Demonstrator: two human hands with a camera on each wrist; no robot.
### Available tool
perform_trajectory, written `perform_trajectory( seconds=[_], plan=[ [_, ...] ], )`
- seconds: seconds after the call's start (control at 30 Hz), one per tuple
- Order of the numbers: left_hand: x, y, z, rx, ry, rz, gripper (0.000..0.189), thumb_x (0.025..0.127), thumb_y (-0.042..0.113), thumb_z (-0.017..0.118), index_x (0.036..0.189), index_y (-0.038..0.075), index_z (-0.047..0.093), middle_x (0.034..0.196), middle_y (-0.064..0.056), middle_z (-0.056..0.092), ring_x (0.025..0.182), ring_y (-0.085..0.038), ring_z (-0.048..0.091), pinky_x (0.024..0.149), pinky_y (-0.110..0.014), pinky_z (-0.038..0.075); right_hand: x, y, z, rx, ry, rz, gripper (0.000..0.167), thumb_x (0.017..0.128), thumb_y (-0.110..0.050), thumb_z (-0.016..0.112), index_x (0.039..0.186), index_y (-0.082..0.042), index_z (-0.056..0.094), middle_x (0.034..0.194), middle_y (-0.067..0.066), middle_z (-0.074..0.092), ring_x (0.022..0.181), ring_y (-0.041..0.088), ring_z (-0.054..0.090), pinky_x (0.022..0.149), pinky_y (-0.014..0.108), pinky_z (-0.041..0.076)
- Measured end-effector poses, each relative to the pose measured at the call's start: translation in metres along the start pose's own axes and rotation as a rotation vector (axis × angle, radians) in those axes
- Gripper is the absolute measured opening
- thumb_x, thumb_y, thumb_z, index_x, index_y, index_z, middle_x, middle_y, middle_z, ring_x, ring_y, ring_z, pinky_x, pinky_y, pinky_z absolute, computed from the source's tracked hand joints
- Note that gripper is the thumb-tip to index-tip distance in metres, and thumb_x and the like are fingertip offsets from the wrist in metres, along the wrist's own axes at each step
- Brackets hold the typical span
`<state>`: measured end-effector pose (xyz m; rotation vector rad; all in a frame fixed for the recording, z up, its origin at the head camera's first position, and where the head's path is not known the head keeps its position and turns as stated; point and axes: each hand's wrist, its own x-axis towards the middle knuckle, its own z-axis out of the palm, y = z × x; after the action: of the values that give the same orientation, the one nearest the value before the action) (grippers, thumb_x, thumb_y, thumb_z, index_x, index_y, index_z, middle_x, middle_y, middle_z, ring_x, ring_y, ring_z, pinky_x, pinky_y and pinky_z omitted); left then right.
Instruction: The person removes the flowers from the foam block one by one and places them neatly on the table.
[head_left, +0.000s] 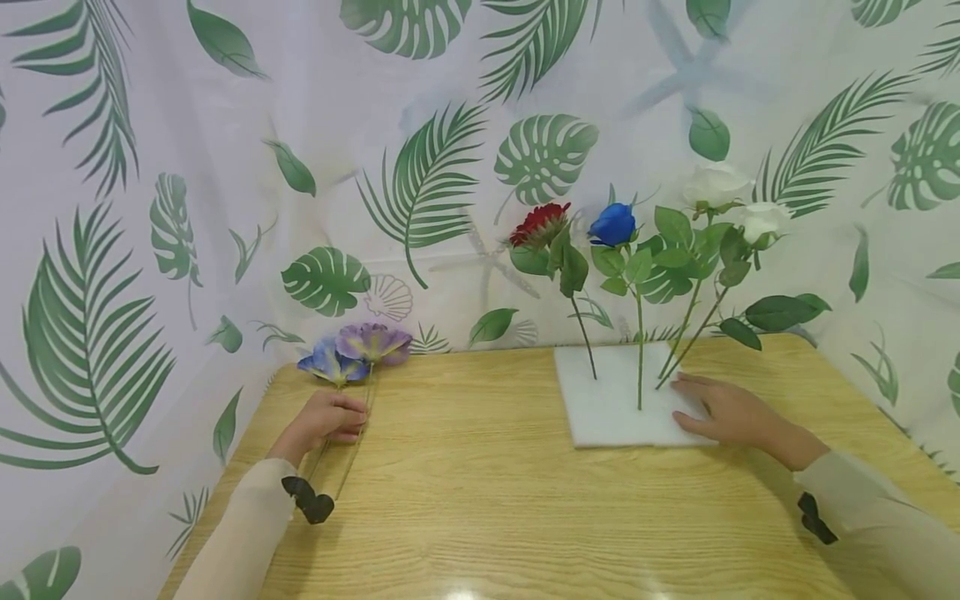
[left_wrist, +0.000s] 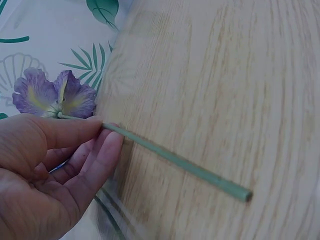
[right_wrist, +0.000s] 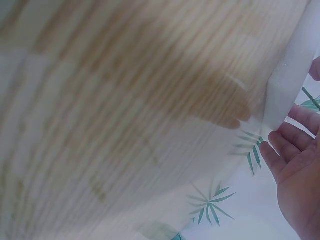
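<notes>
At the table's left, my left hand (head_left: 330,421) pinches the thin green stem (left_wrist: 175,159) of a purple flower (head_left: 373,342) between thumb and fingers. A blue-violet flower (head_left: 332,364) lies close beside it, its stem partly hidden behind the hand. My right hand (head_left: 731,414) rests on the right edge of a white foam block (head_left: 607,425), fingers mostly extended. Upright in the foam stand a red flower (head_left: 540,225) and a blue rose (head_left: 613,224). Two white roses (head_left: 715,185) lean rightward from it.
The wood-grain table (head_left: 465,483) reaches back to a white curtain (head_left: 450,75) printed with green leaves, which also hangs along both sides. Dark leaves (head_left: 780,312) from a white rose stem spread out beyond the foam's right edge.
</notes>
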<state>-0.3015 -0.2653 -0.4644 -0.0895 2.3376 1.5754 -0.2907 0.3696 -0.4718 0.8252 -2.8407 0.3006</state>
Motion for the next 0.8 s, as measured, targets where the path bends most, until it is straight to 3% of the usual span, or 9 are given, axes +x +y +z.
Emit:
perform_trajectory(
  seconds=[0.47, 0.8],
  plan=[
    [-0.0013, -0.0012, -0.0017, 0.039, 0.031, -0.009, 0.039, 0.098, 0.004, 0.064, 0.131, -0.016, 0.058, 0.116, -0.025, 0.07, 0.08, -0.011, 0.069, 0.072, -0.028, 0.065, -0.0005, 0.0, 0.0001, 0.011, -0.002, 0.007, 0.056, 0.092, -0.031, 0.074, 0.132, 0.007, 0.063, 0.137, 0.032, 0.059, 0.125, 0.05, 0.058, 0.102, 0.061, 0.051],
    [-0.0021, 0.0011, 0.0, 0.072, 0.063, -0.021, 0.034, 0.096, 0.002, 0.067, 0.126, -0.014, 0.062, 0.1, -0.014, 0.073, 0.077, -0.012, 0.067, 0.068, -0.027, 0.065, -0.0011, 0.0004, 0.0012, 0.007, 0.019, 0.0, 0.055, 0.092, -0.029, 0.074, 0.131, 0.007, 0.064, 0.136, 0.033, 0.06, 0.123, 0.05, 0.059, 0.1, 0.061, 0.052]
  ],
)
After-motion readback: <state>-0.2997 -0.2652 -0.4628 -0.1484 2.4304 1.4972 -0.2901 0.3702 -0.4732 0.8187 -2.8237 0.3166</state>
